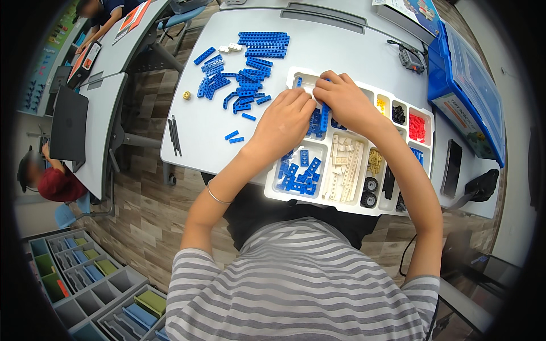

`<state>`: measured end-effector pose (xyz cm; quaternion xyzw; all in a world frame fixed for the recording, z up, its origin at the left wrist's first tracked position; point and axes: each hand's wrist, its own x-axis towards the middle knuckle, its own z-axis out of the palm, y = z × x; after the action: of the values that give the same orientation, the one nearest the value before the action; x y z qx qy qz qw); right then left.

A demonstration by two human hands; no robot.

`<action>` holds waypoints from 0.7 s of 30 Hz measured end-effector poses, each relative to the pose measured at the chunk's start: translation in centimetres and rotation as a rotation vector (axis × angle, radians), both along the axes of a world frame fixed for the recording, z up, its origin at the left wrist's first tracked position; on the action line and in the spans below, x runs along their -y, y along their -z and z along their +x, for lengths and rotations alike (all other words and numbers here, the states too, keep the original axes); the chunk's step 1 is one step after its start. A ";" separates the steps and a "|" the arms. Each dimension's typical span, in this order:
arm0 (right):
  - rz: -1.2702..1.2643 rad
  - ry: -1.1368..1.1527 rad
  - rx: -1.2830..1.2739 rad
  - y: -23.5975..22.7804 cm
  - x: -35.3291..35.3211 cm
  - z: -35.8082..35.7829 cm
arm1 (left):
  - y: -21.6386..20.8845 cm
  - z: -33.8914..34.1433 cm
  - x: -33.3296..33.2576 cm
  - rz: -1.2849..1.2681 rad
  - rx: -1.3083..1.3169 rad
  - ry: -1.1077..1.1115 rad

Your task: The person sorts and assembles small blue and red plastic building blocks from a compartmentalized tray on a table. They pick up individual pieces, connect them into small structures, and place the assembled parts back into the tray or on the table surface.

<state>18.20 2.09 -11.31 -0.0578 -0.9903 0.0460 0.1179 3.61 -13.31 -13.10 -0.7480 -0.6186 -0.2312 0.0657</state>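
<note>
A white sorting tray [296,200] with several compartments lies at the near edge of the grey table [341,51]. It holds blue pieces [298,173], cream pieces [344,165], black wheels [369,190], red pieces [417,127] and yellow pieces. My left hand [284,116] and my right hand [344,96] meet over the tray's upper left compartments. Fingers of both hands close around long blue beams [319,120] there. Which hand grips them firmly I cannot tell.
Loose blue beams [244,71] lie spread and stacked on the table left of the tray. A blue storage box [469,96] stands at the right, a dark phone [451,169] beside it. Two black rods [174,135] lie near the left edge. Another person [48,179] sits at a neighbouring desk.
</note>
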 end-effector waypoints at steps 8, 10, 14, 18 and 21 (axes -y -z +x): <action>-0.587 0.145 -0.235 -3.1 -0.6 2.7 | -0.4 1.0 -0.8 -0.035 0.136 0.050; -0.608 0.184 -0.255 -4.1 -0.4 3.7 | -0.5 1.2 -1.3 -0.056 0.091 0.068; -0.589 0.208 -0.316 -5.8 0.6 6.3 | -0.7 1.0 -1.6 -0.097 0.056 0.133; -0.589 0.250 -0.357 -6.6 2.0 9.3 | -0.6 0.9 -1.7 -0.097 0.145 0.188; -0.598 0.282 -0.392 -6.7 2.9 11.1 | -0.5 0.9 -1.7 -0.147 0.206 0.201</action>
<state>29.34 -0.82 -4.56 -0.2152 -0.8741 0.3264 0.2883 4.47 -11.65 -12.63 -0.7812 -0.5594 -0.2661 -0.0765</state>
